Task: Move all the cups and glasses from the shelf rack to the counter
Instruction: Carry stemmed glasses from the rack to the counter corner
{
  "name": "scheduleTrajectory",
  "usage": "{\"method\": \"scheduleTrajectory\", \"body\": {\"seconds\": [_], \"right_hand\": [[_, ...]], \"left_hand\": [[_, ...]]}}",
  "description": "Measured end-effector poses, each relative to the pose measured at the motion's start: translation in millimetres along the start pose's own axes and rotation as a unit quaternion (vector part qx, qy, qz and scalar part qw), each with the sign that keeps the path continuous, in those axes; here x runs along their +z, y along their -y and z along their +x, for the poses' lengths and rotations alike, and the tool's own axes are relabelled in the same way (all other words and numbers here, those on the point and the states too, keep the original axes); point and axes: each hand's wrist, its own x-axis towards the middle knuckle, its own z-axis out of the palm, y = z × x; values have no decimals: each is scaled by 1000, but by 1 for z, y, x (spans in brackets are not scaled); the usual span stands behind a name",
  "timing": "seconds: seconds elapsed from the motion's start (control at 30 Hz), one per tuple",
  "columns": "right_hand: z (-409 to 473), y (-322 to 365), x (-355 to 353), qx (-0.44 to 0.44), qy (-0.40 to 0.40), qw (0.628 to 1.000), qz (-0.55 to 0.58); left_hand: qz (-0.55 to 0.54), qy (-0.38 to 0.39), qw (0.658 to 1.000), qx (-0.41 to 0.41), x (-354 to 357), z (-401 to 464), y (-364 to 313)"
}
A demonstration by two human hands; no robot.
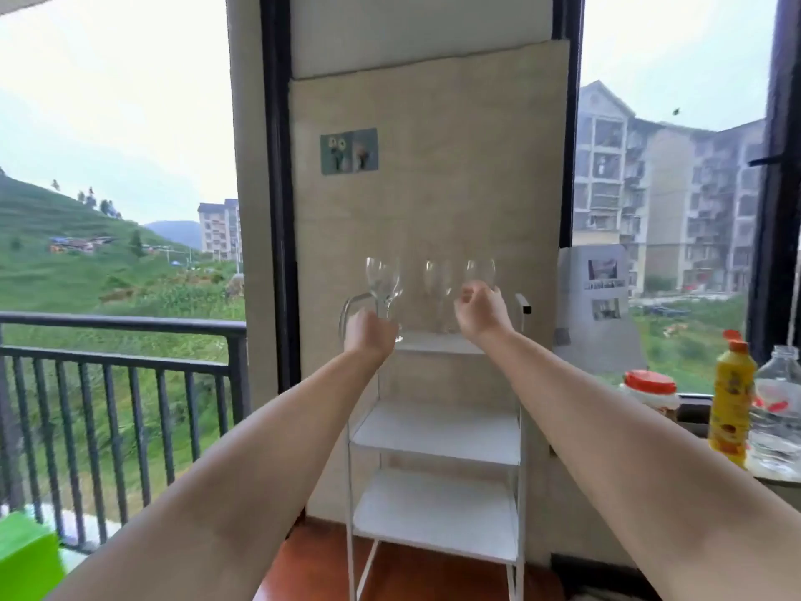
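- Three wine glasses stand on the top tier of the white rack (435, 431): left glass (382, 277), middle glass (437, 281), right glass (480, 271).
- Our left hand (368, 334) is curled round the left glass's stem, just below the bowl.
- Our right hand (479, 312) reaches up at the right glass, fingers loosely bent near the bowl; we cannot tell if they grip it.
- We judge these glasses light, thin, slippery and easily broken; the stem is the safest hold, with the glasses kept upright and apart.
- The counter (776, 479) lies to the right, beside a yellow bottle (731, 405).
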Motion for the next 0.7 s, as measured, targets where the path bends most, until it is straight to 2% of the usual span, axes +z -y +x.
{"method": "scheduleTrajectory", "body": {"seconds": [0.13, 0.23, 0.3, 0.43, 0.7], "right_hand": [[65, -21, 18, 144, -51, 975, 162], [97, -34, 32, 215, -21, 931, 295], [107, -37, 38, 229, -12, 912, 340], [117, -47, 55, 251, -20, 894, 371], [112, -42, 55, 229, -10, 920, 318]], "left_hand": [[-146, 27, 987, -55, 17, 53, -2], [-227, 92, 965, -94, 29, 72, 0], [-242, 102, 960, -98, 34, 76, 2], [-279, 79, 949, -123, 43, 87, 13], [-301, 68, 947, -95, 42, 96, 19]]}}
